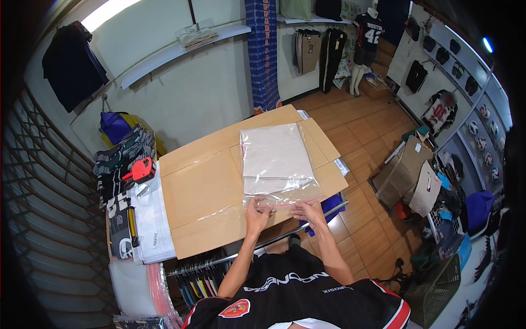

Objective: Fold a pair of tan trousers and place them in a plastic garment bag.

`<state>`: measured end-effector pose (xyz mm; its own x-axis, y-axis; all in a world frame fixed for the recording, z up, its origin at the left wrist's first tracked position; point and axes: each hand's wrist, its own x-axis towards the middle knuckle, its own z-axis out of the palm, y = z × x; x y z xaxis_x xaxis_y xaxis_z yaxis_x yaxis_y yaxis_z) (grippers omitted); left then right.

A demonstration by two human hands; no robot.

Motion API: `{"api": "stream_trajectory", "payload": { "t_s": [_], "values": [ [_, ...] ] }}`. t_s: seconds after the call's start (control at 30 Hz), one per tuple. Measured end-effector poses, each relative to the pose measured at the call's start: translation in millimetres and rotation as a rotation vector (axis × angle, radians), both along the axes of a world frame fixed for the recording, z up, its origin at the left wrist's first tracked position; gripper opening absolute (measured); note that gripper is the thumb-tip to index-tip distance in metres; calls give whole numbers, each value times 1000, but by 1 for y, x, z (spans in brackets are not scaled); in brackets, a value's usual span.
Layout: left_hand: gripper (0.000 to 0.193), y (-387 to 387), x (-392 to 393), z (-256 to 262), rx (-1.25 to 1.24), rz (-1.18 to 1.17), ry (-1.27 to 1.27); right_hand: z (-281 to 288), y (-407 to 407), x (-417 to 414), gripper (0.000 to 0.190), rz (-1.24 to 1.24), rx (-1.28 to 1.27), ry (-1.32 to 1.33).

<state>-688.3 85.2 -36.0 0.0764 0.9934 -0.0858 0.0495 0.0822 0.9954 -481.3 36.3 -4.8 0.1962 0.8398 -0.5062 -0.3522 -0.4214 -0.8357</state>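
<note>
A clear plastic bag [283, 196] with a red strip along its near edge lies flat on an opened-out cardboard sheet [197, 185]. Inside it is a folded light beige cloth item [275, 152], probably a garment. At the bag's near left corner, my left hand [258, 218] pinches the plastic edge between thumb and fingers. My right hand [309, 214] is at the near right part of the same edge, its fingers on the red strip. Whether those fingers pinch the plastic or only rest on it is hard to tell.
A red tape dispenser [144, 170] stands left of the cardboard, near white plastic packs [154, 222] and a yellow-and-black tool [132, 222]. Stacked clear bags [131, 288] lie at the near left. A metal rail [222, 260] with hangers runs along the near side. Piled clothes [427, 185] stand right.
</note>
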Motion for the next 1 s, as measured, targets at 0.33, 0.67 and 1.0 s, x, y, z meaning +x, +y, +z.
{"api": "stream_trajectory", "payload": {
  "t_s": [0.33, 0.67, 1.0],
  "values": [
    [38, 3, -73, 7, -121, 73, -162, -4, -20, 58, 22, -172, -14, -44],
    [32, 5, -91, 23, -165, -25, -92, 17, -21, 65, 22, -39, -102, -184],
    [53, 108, -72, 22, 188, -43, 217, -1, 79, 93, 43, -212, 276, -954]
  ]
}}
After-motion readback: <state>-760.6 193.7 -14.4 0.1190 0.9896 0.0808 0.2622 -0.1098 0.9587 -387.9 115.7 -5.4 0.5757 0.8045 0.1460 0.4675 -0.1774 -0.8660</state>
